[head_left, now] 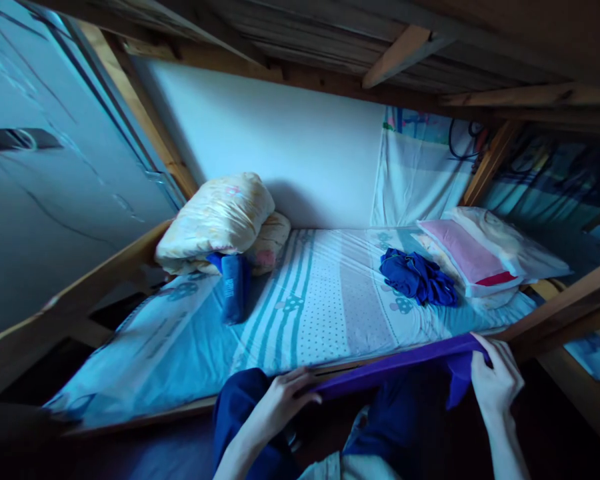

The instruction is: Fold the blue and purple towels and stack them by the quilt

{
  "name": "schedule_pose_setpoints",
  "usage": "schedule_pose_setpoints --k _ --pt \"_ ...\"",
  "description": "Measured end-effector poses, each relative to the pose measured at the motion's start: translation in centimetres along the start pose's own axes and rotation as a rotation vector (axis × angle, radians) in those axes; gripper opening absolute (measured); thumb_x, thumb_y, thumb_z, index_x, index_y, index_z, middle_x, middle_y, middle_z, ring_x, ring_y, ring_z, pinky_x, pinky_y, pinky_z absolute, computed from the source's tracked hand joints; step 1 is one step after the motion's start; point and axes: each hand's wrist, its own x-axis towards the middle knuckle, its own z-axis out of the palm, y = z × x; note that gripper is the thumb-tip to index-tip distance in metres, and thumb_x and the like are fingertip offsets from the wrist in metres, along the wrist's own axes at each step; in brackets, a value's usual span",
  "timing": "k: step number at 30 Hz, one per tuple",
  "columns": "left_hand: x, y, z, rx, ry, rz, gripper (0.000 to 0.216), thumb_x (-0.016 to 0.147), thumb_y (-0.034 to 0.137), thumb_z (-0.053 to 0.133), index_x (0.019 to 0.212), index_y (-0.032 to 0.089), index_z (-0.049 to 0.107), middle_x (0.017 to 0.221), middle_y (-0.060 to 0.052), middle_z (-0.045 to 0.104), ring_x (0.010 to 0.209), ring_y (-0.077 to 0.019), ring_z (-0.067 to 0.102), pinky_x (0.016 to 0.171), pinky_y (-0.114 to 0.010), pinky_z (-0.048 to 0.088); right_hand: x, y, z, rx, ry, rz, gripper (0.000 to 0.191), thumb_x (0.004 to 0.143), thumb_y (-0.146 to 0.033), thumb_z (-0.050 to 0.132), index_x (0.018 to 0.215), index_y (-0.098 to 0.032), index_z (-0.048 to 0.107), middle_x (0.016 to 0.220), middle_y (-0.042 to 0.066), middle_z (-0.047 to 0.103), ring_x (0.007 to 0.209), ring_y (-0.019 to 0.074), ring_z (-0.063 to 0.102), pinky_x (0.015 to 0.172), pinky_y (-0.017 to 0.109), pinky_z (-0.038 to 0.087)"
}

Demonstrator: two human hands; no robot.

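Observation:
A long strip of purple cloth (393,367) is stretched between my two hands, above my lap and along the bed's front edge. My left hand (286,399) grips its left end, thumb and fingers closed. My right hand (497,377) pinches the other end higher up, and a loose corner hangs beside it. Whether the cloth is a garment I cannot tell. Beyond it, a crumpled dark blue cloth (417,277) lies on the patterned bed sheet (325,313), nearest to my right hand.
A folded floral quilt (220,217) sits at the bed's left, with a blue oblong item (233,290) against it. Stacked pillows (473,257) lie at the right. Wooden upper-bunk slats (400,57) hang low overhead. A bed rail (570,300) rises at right.

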Motion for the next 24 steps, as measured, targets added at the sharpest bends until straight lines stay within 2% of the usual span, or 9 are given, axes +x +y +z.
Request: schedule_pose_setpoints --k 2,5,8,10,14,17,20,22,24 --pt "-1.0 -0.7 1.1 0.003 -0.083 0.008 0.021 0.092 0.027 0.056 0.081 0.023 0.074 0.079 -0.003 0.067 0.069 -0.0140 0.066 0.065 -0.021 0.054 0.6 0.3 -1.2 -0.014 0.006 -0.019 0.022 0.091 -0.013 0.053 0.089 -0.020 0.073 0.073 0.004 0.070 0.068 0.0165 0.066 0.072 0.027 0.052" --pt "-2.0 -2.5 3.0 0.018 -0.049 -0.041 0.031 0.089 0.017 0.045 0.082 0.022 0.075 0.087 -0.007 0.068 0.075 -0.0152 0.067 0.070 -0.023 0.056 0.9 0.6 -2.6 -0.041 -0.013 -0.004 0.012 0.090 -0.015 0.059 0.083 -0.020 0.068 0.072 0.003 0.068 0.066 0.0156 0.065 0.068 0.025 0.051" --pt "-2.4 -5.1 3.6 0.080 0.177 -0.097 0.032 0.087 0.020 0.044 0.085 0.021 0.076 0.089 -0.008 0.069 0.080 -0.0178 0.069 0.074 -0.026 0.058 0.7 0.9 -3.5 -0.050 -0.046 0.011 0.016 0.090 -0.020 0.061 0.074 -0.022 0.061 0.069 0.002 0.067 0.063 0.0143 0.063 0.064 0.023 0.049" --pt "-2.3 -6.7 2.9 0.152 0.351 -0.127 0.030 0.087 0.027 0.046 0.084 0.022 0.075 0.088 -0.008 0.070 0.082 -0.0197 0.070 0.075 -0.029 0.059 0.6 1.2 -3.9 -0.067 -0.079 0.048 0.023 0.091 -0.022 0.058 0.068 -0.023 0.059 0.067 0.002 0.066 0.063 0.0141 0.063 0.064 0.023 0.049" --pt "-1.6 -7.5 -0.6 0.280 0.561 -0.188 0.025 0.088 0.033 0.049 0.089 0.024 0.072 0.089 -0.006 0.071 0.082 -0.0198 0.070 0.075 -0.029 0.058 0.6 1.7 -4.0 -0.095 -0.134 0.153 0.028 0.089 -0.025 0.052 0.062 -0.025 0.057 0.069 0.005 0.065 0.064 0.0160 0.063 0.065 0.025 0.050" --pt "-1.0 -6.4 -4.0 0.348 0.678 -0.189 0.025 0.090 0.035 0.046 0.089 0.024 0.070 0.089 -0.005 0.071 0.080 -0.0191 0.069 0.073 -0.027 0.056 0.8 2.1 -3.9 -0.035 -0.193 0.186 0.026 0.084 -0.025 0.053 0.058 -0.025 0.054 0.061 0.003 0.059 0.057 0.0156 0.058 0.059 0.025 0.048" --pt "-0.9 -5.2 -7.4 0.397 0.787 -0.197 0.027 0.090 0.043 0.049 0.083 0.025 0.068 0.080 -0.003 0.072 0.072 -0.0182 0.068 0.067 -0.025 0.054 1.2 2.6 -3.8 0.077 -0.323 0.218 0.025 0.081 -0.026 0.054 0.056 -0.025 0.052 0.052 0.000 0.053 0.049 0.0144 0.051 0.055 0.024 0.047" --pt "-1.4 -4.8 -9.6 0.420 0.800 -0.190 0.033 0.087 0.053 0.052 0.078 0.026 0.067 0.074 0.000 0.072 0.065 -0.0166 0.067 0.062 -0.023 0.054 1.4 3.1 -3.9 0.182 -0.418 0.244 0.023 0.080 -0.030 0.056 0.058 -0.025 0.055 0.057 0.001 0.059 0.054 0.0157 0.057 0.057 0.024 0.049" --pt "-2.4 -4.7 -11.6 0.433 0.750 -0.160 0.038 0.084 0.061 0.053 0.075 0.028 0.068 0.070 0.005 0.072 0.061 -0.0147 0.067 0.060 -0.021 0.054 1.4 3.6 -4.1 0.289 -0.547 0.278 0.024 0.079 -0.035 0.058 0.058 -0.024 0.054 0.060 0.002 0.062 0.058 0.0166 0.060 0.058 0.023 0.050"
